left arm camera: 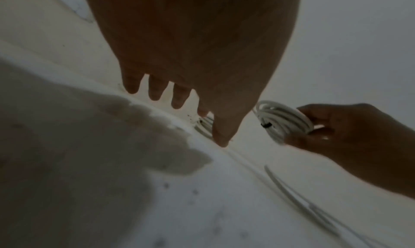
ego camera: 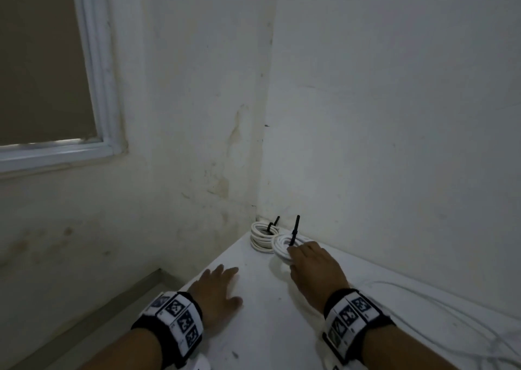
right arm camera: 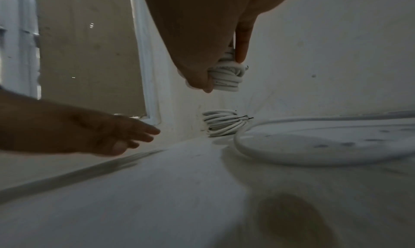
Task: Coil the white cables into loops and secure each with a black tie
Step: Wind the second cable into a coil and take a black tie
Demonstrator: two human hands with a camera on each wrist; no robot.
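My right hand (ego camera: 298, 254) grips a coiled white cable (ego camera: 282, 247) bound by a black tie (ego camera: 294, 230) whose tail sticks up. In the right wrist view that coil (right arm camera: 226, 77) hangs above the table, pinched between thumb and fingers. A second tied coil (ego camera: 260, 235) lies in the table's far corner, just behind the held one; it shows again (right arm camera: 222, 124) in the right wrist view. My left hand (ego camera: 222, 282) is spread low over the table near its left edge, fingers (left arm camera: 155, 90) straight, holding nothing. From the left wrist, the held coil (left arm camera: 283, 120) shows its tie (left arm camera: 266, 124).
The white table (ego camera: 253, 327) stands in a corner between two white walls, with a window (ego camera: 42, 59) at the left. Loose white cables (ego camera: 451, 313) trail along the table's right side, one curving near the corner coil (right arm camera: 292, 156). The table's left edge drops to the floor.
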